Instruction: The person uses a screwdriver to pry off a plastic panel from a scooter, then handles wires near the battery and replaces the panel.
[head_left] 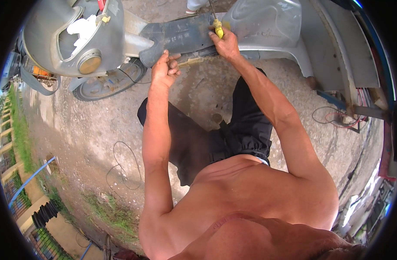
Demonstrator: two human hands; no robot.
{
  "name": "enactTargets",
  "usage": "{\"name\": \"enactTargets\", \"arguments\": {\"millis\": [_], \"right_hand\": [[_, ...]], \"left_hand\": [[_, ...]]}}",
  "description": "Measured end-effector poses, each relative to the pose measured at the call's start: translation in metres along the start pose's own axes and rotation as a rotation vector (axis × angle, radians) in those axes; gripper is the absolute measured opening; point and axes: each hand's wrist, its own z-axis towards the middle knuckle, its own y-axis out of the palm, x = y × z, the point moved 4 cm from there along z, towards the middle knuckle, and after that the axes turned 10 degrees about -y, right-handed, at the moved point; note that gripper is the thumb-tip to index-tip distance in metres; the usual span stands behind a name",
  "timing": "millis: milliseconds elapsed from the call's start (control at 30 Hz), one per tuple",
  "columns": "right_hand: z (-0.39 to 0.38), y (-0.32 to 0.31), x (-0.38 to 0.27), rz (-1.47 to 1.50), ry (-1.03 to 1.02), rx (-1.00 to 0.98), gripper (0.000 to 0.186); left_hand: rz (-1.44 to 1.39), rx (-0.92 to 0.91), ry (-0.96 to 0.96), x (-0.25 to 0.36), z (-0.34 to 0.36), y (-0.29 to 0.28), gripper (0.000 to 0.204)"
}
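A grey scooter lies across the far side, with a dark, worn footboard point(181, 35) between its front body panel point(114, 41) and its rear body panel point(263, 21). My right hand point(226, 44) is closed round the yellow handle of a screwdriver point(218, 28), whose thin shaft points away from me above the footboard's right end. At the footboard's near left edge is my left hand point(164, 71), its fingers curled inward and the index finger by the edge. Whatever the curled fingers hold, if anything, is too small or hidden to make out.
The scooter's front wheel point(111, 82) rests below the front panel. A thin wire loop point(124, 167) lies on the concrete ground to my left. Cables point(337, 117) and metal panels point(348, 47) stand at the right. Another person's foot point(192, 9) shows beyond the footboard.
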Motion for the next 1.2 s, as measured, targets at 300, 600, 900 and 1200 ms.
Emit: {"name": "enactTargets", "arguments": {"millis": [300, 600, 900, 1200], "right_hand": [[-0.005, -0.007, -0.011, 0.369, 0.198, -0.041, 0.036], [-0.008, -0.008, -0.01, 0.382, 0.09, -0.044, 0.03], [-0.008, -0.006, 0.0, 0.233, 0.081, 0.025, 0.03], [-0.007, -0.004, 0.006, 0.049, 0.021, -0.037, 0.036]], "left_hand": [[-0.134, -0.17, 0.105, 0.021, -0.015, 0.014, 0.056], [-0.091, -0.146, 0.03, -0.009, 0.008, 0.004, 0.049], [0.118, 0.037, 0.124, -0.039, -0.024, 0.003, 0.042], [1.053, 0.646, 0.712, 0.031, -0.024, -0.02, 0.054]]}}
